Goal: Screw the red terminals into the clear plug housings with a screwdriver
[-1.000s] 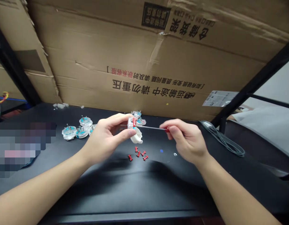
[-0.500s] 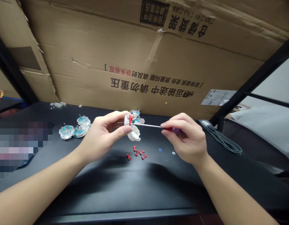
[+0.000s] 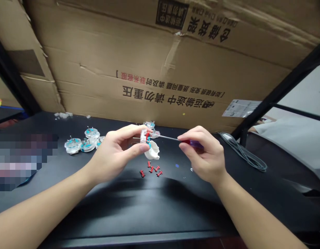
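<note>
My left hand (image 3: pixel 118 152) pinches a clear round plug part (image 3: pixel 143 136) on edge between thumb and fingers, its metal pins pointing left. A red clip (image 3: pixel 148 137) sits against the plug part's right face. My right hand (image 3: pixel 204 148) is closed round the dark red and purple handle of a screwdriver (image 3: pixel 166 137). The screwdriver's tip meets the red clip; whether it sits in a screw is too small to tell. A white plastic cover (image 3: pixel 152 151) shows just below the plug part. Several red clips (image 3: pixel 151 169) lie on the black table under my hands.
Several clear and blue plug parts (image 3: pixel 73 145) lie left of my left hand, and more (image 3: pixel 150 125) behind it. A coiled grey cable (image 3: pixel 244 154) rests at the right. A cardboard sheet (image 3: pixel 97 65) walls the back of the table (image 3: pixel 139 214).
My left hand has shifted slightly right and turned the plug part, bringing more of the red clip into view. The screwdriver now slants a little more, tip higher.
</note>
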`<state>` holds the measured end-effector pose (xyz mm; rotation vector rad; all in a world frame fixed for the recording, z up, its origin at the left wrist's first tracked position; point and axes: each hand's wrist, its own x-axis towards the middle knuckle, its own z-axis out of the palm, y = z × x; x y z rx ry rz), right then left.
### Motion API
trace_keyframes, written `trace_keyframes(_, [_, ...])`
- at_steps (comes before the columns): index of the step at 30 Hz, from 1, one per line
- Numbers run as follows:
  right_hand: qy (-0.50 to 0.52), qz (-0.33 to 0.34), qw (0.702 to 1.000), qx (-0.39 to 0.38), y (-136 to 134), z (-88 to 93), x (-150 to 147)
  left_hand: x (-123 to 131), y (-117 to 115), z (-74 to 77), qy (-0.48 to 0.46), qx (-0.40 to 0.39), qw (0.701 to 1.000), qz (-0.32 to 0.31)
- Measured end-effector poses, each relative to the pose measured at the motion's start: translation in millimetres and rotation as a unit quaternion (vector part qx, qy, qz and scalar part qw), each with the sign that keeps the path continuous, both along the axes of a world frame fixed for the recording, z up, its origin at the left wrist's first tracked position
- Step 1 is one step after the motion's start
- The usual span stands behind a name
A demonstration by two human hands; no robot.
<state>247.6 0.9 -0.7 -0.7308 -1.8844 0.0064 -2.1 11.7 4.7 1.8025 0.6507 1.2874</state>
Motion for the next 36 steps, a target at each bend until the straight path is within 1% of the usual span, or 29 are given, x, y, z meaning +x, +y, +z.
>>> trace_keyframes(6, [0.014,-0.004,1.000,0.001,-0.1,-0.4,-1.8,0.3,-1.1,0.9,-0.014,-0.013,1.000,-0.006])
trace_keyframes(10, [0.012,-0.005,1.000,-0.009,-1.2,-0.4,-1.5,-0.2,-1.4,1.1,-0.004,-0.021,1.000,0.000])
trace_keyframes(14, [0.002,-0.011,1.000,-0.017,-1.4,0.1,-1.1,-2.4,0.6,-0.2,0.020,-0.007,1.000,0.011])
trace_keyframes(19, [0.002,-0.017,0.998,-0.063,-2.2,0.0,-3.0,-3.0,1.8,-0.2,0.025,0.012,0.999,0.018])
trace_keyframes(23, [0.020,-0.011,0.997,-0.067,-3.6,-0.7,-4.8,-1.7,1.5,-0.4,0.018,0.005,1.000,0.017])
trace_keyframes(28, [0.015,-0.012,0.997,-0.070,-2.2,-0.1,-5.2,-1.6,1.4,-1.2,0.012,0.010,1.000,0.012])
trace_keyframes(36, [0.017,-0.006,0.997,-0.072,-0.9,-1.7,-4.4,-0.6,0.6,-1.7,0.018,-0.024,1.000,0.000])
